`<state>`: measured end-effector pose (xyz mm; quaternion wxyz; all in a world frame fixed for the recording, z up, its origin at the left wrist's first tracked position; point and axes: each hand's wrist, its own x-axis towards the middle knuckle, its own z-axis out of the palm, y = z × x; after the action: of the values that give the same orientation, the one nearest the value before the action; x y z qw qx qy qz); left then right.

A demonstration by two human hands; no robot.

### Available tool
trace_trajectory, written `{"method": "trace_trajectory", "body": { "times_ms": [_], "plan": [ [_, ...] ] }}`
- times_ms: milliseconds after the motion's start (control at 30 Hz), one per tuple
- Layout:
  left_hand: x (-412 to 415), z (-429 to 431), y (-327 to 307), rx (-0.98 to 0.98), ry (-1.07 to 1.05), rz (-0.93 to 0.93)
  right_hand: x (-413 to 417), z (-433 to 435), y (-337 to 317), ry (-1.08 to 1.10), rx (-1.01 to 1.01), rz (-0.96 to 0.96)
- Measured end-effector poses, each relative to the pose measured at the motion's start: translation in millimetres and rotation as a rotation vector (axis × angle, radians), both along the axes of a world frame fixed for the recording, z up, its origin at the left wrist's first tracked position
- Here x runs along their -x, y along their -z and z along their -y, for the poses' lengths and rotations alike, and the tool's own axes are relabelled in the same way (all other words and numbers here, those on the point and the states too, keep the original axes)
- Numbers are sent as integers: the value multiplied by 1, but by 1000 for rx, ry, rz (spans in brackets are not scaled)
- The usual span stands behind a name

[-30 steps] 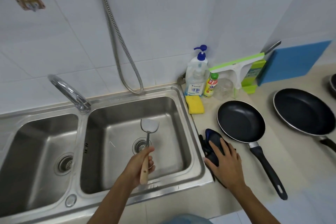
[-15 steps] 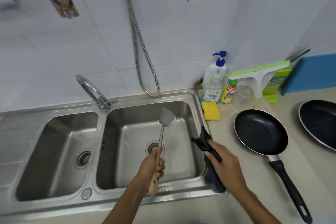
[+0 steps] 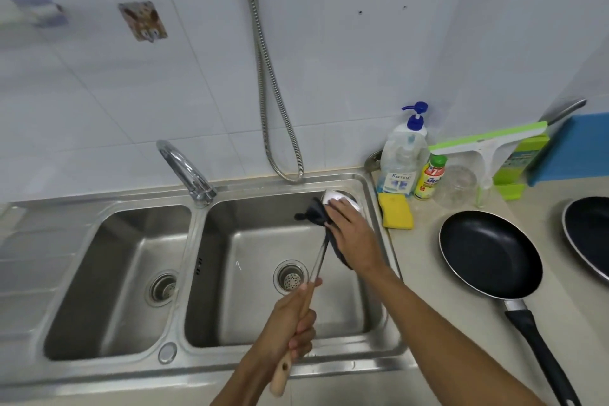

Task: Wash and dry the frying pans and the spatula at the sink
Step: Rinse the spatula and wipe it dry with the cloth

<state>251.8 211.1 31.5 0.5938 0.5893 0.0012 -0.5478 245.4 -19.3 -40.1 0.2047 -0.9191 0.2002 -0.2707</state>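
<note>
Over the right basin of the steel sink [image 3: 211, 369], my left hand [image 3: 291, 323] grips the wooden handle of a metal spatula [image 3: 317, 262], which points up and away. My right hand [image 3: 354, 234] presses a dark cloth [image 3: 314, 212] against the spatula's blade [image 3: 333, 196]; most of the blade is hidden under cloth and fingers. A black frying pan [image 3: 489, 254] lies on the counter to the right, handle toward me. A second black pan [image 3: 588, 234] is cut off by the right edge.
A curved tap [image 3: 184, 168] stands between the two basins and a metal hose [image 3: 263, 76] hangs on the tiled wall. A soap pump bottle [image 3: 402, 158], small bottle [image 3: 430, 178], yellow sponge [image 3: 395, 216], glass jar [image 3: 459, 184], green squeegee [image 3: 487, 145] and blue board [image 3: 573, 148] line the counter's back.
My right hand lifted the dark cloth off the counter, carried it over the basin and wrapped it on the spatula blade. The left hand tilted the spatula toward the right.
</note>
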Motion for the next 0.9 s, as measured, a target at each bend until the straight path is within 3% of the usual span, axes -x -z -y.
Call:
{"method": "trace_trajectory", "body": {
  "times_ms": [100, 300, 467, 633, 767, 900],
  "plan": [
    [-9, 6, -4, 45, 17, -16, -12, 14, 1, 35, 44, 33],
    [-11, -6, -12, 31, 29, -58, -36, 42, -25, 326, -248, 135],
    [-35, 6, -18, 34, 53, -87, -15, -7, -23, 244, -309, 257],
    [-37, 9, -22, 21, 78, -21, 0, -30, -11, 30, -211, 93],
    [-29, 10, -27, 75, 65, -29, -15, 11, -19, 103, -67, 122],
    [-39, 14, -33, 94, 58, -27, -39, 22, -25, 146, -55, 123]
  ]
}}
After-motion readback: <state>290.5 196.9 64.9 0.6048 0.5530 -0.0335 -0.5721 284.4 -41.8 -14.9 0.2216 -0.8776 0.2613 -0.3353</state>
